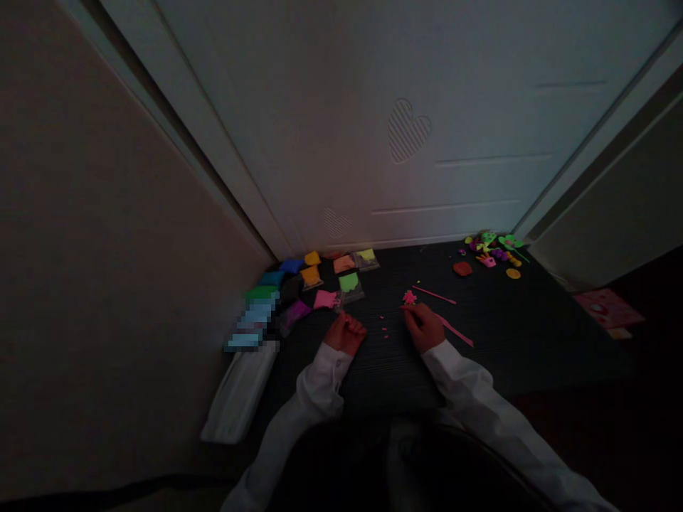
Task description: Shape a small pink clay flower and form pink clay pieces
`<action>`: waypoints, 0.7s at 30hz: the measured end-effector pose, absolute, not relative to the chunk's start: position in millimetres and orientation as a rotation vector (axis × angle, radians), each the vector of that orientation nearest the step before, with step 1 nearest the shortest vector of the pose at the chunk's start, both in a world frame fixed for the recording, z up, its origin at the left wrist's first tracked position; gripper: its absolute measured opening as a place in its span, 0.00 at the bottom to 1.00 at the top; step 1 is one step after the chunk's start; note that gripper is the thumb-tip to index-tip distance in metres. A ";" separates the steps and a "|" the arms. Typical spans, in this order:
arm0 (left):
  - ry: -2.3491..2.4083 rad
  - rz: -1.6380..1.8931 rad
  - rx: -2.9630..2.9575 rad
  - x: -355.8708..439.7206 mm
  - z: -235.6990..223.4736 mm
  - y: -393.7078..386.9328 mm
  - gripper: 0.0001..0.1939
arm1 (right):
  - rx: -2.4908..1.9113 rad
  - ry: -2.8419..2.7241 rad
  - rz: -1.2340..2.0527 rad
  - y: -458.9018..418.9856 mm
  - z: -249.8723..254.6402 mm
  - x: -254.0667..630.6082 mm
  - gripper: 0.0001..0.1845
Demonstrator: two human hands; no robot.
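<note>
My right hand [425,328] is closed around a thin pink clay modelling tool [456,331]. The tool's wide end sticks out to the right of the hand, and its tip points left. Just beyond the fingertips lies a small pink flower-like clay piece [409,297]. A second pink tool [435,294] rests on the dark table behind my right hand. My left hand [346,334] is curled closed above the table, near the pink clay packet; whatever its fingers hold, if anything, is hidden. Several tiny pink clay bits [385,329] lie between the hands.
Packets of coloured clay, among them a green one [350,284] and a pink one [325,299], line the table's back left. A white tray-like case [240,395] lies at the left edge. Colourful clay figures [488,249] and a red lump [462,269] sit back right, before a white door [341,142].
</note>
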State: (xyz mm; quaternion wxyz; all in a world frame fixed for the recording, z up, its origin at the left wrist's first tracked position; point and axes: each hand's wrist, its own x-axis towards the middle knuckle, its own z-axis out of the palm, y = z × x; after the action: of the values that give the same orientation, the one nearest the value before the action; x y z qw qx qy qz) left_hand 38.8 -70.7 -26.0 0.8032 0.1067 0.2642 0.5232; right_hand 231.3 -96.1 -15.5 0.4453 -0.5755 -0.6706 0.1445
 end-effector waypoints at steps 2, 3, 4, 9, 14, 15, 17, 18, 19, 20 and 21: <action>0.546 1.115 0.217 38.6 -23.6 -70.8 0.19 | -1.429 -1.663 0.356 -95.8 -16.6 231.6 0.12; 0.537 1.117 0.209 38.5 -22.7 -71.0 0.20 | -1.431 -1.663 0.355 -95.7 -17.0 231.7 0.12; 0.530 1.121 0.201 38.5 -22.3 -71.2 0.20 | -1.432 -1.664 0.355 -95.7 -17.1 231.8 0.12; 0.547 1.145 0.187 38.6 -26.4 -73.3 0.09 | -1.441 -1.660 0.353 -96.1 -15.5 231.9 0.12; 0.630 1.160 0.191 37.9 -31.3 -73.1 0.05 | -1.441 -1.658 0.355 -95.3 -15.4 231.6 0.11; 0.645 1.160 0.193 37.8 -31.3 -72.7 0.05 | -1.440 -1.657 0.355 -95.1 -15.8 231.6 0.11; 0.665 1.156 0.203 37.8 -30.7 -72.2 0.07 | -1.439 -1.653 0.355 -95.0 -16.8 231.6 0.12; 0.670 1.153 0.209 37.8 -30.2 -72.0 0.07 | -1.438 -1.652 0.356 -95.0 -17.1 231.6 0.12; 0.673 1.150 0.216 37.9 -29.6 -72.1 0.08 | -1.438 -1.651 0.358 -95.0 -17.3 231.7 0.12; 0.673 1.146 0.223 38.0 -29.0 -72.2 0.09 | -1.439 -1.650 0.359 -95.1 -17.4 231.8 0.12; 0.672 1.142 0.230 38.1 -28.4 -72.5 0.11 | -1.439 -1.649 0.360 -95.2 -17.3 231.9 0.12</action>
State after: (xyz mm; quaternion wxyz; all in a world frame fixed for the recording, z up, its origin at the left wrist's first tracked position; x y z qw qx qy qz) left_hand 38.1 -72.5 -28.4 0.7823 0.1066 0.3114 0.5288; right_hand 231.9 -95.2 -17.3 0.4453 -0.5809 -0.6657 0.1454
